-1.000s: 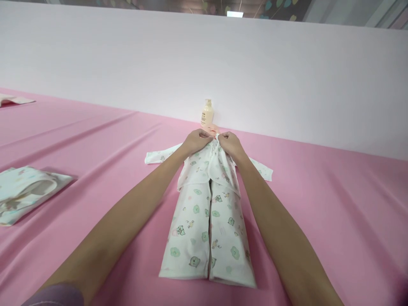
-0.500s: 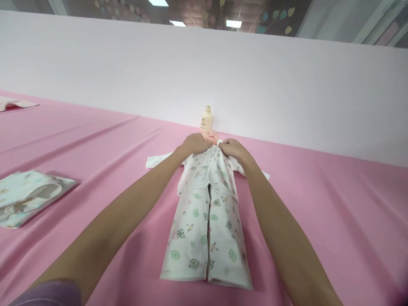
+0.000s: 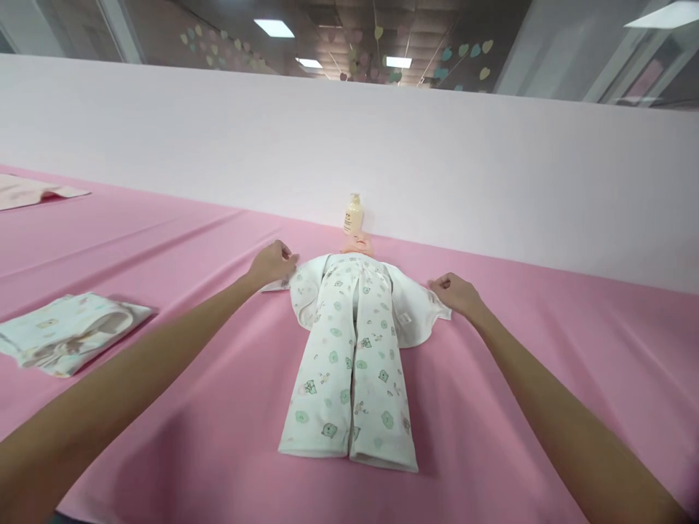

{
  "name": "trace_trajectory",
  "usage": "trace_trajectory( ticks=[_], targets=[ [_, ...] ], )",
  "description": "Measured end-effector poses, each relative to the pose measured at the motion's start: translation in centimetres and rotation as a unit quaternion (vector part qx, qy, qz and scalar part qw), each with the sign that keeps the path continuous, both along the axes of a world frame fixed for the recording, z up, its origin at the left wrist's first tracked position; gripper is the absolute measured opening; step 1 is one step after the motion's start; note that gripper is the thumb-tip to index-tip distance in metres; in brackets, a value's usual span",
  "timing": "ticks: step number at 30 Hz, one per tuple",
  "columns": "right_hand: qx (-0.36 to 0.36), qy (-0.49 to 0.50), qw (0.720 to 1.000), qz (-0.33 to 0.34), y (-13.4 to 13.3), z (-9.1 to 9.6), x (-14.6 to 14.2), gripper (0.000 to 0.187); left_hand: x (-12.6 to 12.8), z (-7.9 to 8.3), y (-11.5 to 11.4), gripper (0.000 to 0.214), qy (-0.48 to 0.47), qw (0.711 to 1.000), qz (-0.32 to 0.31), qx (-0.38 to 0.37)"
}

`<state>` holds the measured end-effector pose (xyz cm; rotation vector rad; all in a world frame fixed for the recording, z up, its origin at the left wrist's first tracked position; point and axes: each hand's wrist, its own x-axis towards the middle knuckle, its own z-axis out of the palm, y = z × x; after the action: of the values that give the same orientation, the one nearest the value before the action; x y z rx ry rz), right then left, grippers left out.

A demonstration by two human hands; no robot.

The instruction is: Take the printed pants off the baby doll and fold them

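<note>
White printed baby trousers (image 3: 328, 386) lie flat, their legs toward me. Above them a white baby shirt (image 3: 412, 309) lies with its front spread apart, the plain inner side showing on both sides. At the left edge of the shirt is my left hand (image 3: 271, 263), its fingers curled closed on the cloth. On the opposite side my right hand (image 3: 456, 292) pinches the other edge of the shirt. A doll's head (image 3: 358, 244) shows above the collar; any body under the clothes is hidden.
A cream pump bottle (image 3: 354, 214) stands behind the doll's head, against the white wall (image 3: 191, 131). Folded printed baby clothing (image 3: 70, 327) lies to the left on the pink cover (image 3: 207, 422). A pale pink cloth (image 3: 33, 191) lies at the far left.
Both hands have moved apart, from the collar out to the sides. The shirt's front panels have opened outward, uncovering the top of the trousers. The view has tilted up a little.
</note>
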<state>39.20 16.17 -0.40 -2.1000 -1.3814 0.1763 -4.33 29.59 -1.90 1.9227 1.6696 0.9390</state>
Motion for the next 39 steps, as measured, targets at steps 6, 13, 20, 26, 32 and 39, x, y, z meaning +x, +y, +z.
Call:
trace_trajectory(
  ticks=[6,13,20,26,32,39],
  targets=[
    [0.036,-0.080,0.991,0.104,-6.4,-4.3,-3.5,0.040,0.7,-2.1,-8.8,0.048,0.168,0.981,-0.077,0.050],
    [0.025,-0.118,0.993,-0.008,-7.9,-7.3,-1.0,0.042,1.1,-3.6,-10.1,0.026,0.257,0.960,-0.099,0.055],
    [-0.081,-0.031,0.996,0.025,-7.0,-6.3,1.1,0.042,0.4,-3.7,-9.5,0.021,0.238,0.967,-0.076,0.044],
    [-0.098,0.015,0.994,0.043,-7.9,-4.8,2.7,0.056,-4.6,-4.3,-10.1,0.033,0.194,0.980,0.023,-0.041],
    [-0.009,-0.017,0.999,0.040,-7.6,-5.0,4.2,0.037,-7.4,-4.6,-10.0,0.031,0.191,0.981,0.035,0.017],
    [0.080,-0.064,0.982,0.159,1.4,-2.4,-1.2,0.046,-0.4,-1.7,-1.8,0.045,0.086,0.984,-0.097,0.120]
  ],
)
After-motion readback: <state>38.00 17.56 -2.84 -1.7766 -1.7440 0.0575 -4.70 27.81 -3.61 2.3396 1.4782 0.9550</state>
